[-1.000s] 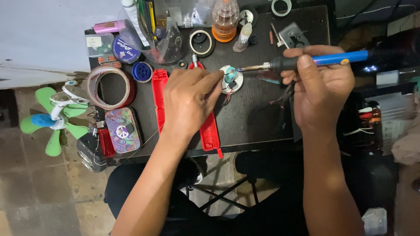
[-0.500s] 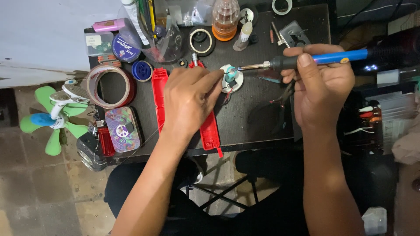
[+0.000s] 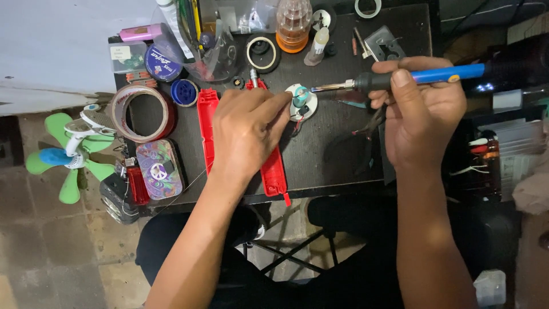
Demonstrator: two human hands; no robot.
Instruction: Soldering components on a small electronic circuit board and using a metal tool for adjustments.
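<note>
Two bare hands work over a dark table [image 3: 320,160] crowded w/ bits. Largest item nearby is the red case [image 3: 207,123], a long plastic shell lying lengthwise under the left hand [image 3: 246,134]; a second red strip of it shows at the table's front edge. Left of it sits a tape roll [image 3: 140,113], w/ a patterned tin [image 3: 159,170] just in front of that. Off the table's left side, a small green fan [image 3: 66,151] lies on the floor.

Right hand [image 3: 420,120] is closed around the iron [image 3: 400,79], a soldering iron w/ blue handle & black collar, held nearly level, pointing left. Its metal tip meets the part [image 3: 301,102], a small round white & teal piece w/ thin wires trailing below, sitting on the table between the 2 hands, just right of the red case. Left hand rests palm down, fingers drawn together; its fingertips pinch or press the part's left edge. Can't tell if a thin solder wire is also held there, though a fine strand runs from under the wrist toward the table's front left.

At the back: an orange-based bottle [image 3: 293,20], a small black tape ring [image 3: 262,52], a blue round tin [image 3: 184,92].
</note>
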